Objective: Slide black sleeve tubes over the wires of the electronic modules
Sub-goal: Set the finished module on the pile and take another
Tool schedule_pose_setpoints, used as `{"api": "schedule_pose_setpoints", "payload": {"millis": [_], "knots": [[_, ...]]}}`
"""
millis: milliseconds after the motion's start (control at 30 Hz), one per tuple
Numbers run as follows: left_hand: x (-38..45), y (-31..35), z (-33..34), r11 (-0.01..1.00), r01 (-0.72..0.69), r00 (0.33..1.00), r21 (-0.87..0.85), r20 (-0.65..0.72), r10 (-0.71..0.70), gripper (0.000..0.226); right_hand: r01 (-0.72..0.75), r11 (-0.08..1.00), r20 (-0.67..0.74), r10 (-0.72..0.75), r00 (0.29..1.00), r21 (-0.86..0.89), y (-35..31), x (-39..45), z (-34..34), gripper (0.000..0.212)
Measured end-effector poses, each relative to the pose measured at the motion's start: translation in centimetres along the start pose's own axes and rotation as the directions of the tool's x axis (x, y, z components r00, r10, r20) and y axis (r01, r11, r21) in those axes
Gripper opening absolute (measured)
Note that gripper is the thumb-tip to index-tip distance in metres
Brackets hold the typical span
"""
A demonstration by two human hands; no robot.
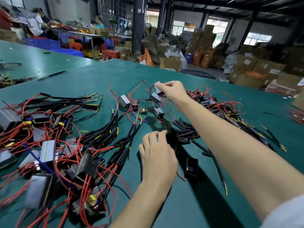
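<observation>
Left hand (158, 153): fingers curled, fingertips at a black sleeve tube (171, 139) on the green surface (189, 203); the grip itself is hidden behind the knuckles, so held or merely touched cannot be told. A red wire (164, 124) runs up from that spot. Just beyond lies the pile of loose sleeve tubes (185, 130). Right hand (171, 92): raised, fingers pinched around a small module (158, 89), partly covered by the fingers. Finished modules with sleeved wires (49, 153) lie left, blurred. Further modules (207, 99) lie behind the right forearm, partly hidden.
</observation>
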State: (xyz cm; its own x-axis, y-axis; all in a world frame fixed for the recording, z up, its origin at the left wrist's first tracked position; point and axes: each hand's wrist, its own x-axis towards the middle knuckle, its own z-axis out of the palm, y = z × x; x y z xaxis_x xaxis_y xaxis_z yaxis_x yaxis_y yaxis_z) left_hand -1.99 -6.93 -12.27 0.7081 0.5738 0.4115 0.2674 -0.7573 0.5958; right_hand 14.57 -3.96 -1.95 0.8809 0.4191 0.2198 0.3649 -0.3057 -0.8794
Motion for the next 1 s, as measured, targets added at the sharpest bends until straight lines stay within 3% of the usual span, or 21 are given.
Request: {"api": "schedule_pose_setpoints", "payload": {"millis": [133, 200, 267, 333, 433, 467, 633, 700, 767, 867, 933, 1000], "knots": [[0.0, -0.1, -0.4, 0.997, -0.018, 0.999, -0.080, -0.034, 0.015, 0.040, 0.056, 0.983, 0.009, -0.059, 0.998, 0.173, -1.9, -0.9, -3.0, 0.022], [0.2, 0.1, -0.7, 0.967, -0.033, 0.998, -0.251, -0.065, 0.017, 0.037, 0.065, 0.966, 0.012, -0.070, 0.997, 0.249, -2.8, -1.7, -4.6, 0.021], [0.6, 0.8, -1.5, 0.837, 0.001, 0.993, -0.547, -0.095, -0.064, 0.030, 0.074, 0.960, 0.057, -0.093, 0.994, 0.269, -3.2, -3.1, -6.0, 0.011], [1.7, 1.5, -2.6, 0.655, 0.062, 0.964, -0.753, -0.125, -0.236, 0.021, 0.104, 0.954, 0.143, -0.149, 0.978, 0.281, -3.0, -5.0, -7.2, 0.006], [5.3, 2.1, -4.2, 0.397, 0.204, 0.861, -0.895, -0.029, -0.508, 0.033, 0.124, 0.969, 0.274, -0.181, 0.944, 0.213, -1.7, -8.1, -8.2, 0.011], [6.6, 2.3, -4.6, 0.362, 0.259, 0.838, -0.895, 0.022, -0.545, 0.040, 0.129, 0.978, 0.307, -0.176, 0.935, 0.166, -1.2, -9.1, -8.3, 0.013], [11.9, 1.6, -5.5, 0.379, 0.440, 0.771, -0.814, 0.126, -0.624, 0.048, 0.142, 0.989, 0.390, -0.146, 0.909, 0.041, 0.9, -12.4, -7.8, 0.023], [13.2, 0.1, -5.7, 0.498, 0.534, 0.772, -0.683, 0.154, -0.616, 0.054, 0.160, 0.987, 0.397, -0.152, 0.905, 0.013, 1.2, -12.8, -7.6, 0.024], [13.8, -0.6, -5.9, 0.672, 0.564, 0.815, -0.480, 0.190, -0.548, 0.048, 0.198, 0.979, 0.405, -0.162, 0.900, -0.049, 1.3, -12.6, -7.4, 0.024], [14.2, 0.4, -7.3, 0.867, 0.494, 0.869, -0.066, 0.020, -0.494, 0.045, 0.258, 0.951, 0.405, -0.171, 0.898, -0.171, 1.3, -12.1, -6.7, 0.023], [15.4, 1.9, -8.6, 0.921, 0.366, 0.928, -0.134, -0.017, -0.372, 0.042, 0.264, 0.943, 0.388, -0.170, 0.906, -0.203, 1.6, -11.8, -6.0, 0.024], [16.6, 3.5, -9.6, 0.885, 0.202, 0.971, -0.420, -0.034, -0.237, 0.038, 0.266, 0.937, 0.347, -0.177, 0.921, -0.227, 1.9, -11.5, -5.1, 0.024]]}}
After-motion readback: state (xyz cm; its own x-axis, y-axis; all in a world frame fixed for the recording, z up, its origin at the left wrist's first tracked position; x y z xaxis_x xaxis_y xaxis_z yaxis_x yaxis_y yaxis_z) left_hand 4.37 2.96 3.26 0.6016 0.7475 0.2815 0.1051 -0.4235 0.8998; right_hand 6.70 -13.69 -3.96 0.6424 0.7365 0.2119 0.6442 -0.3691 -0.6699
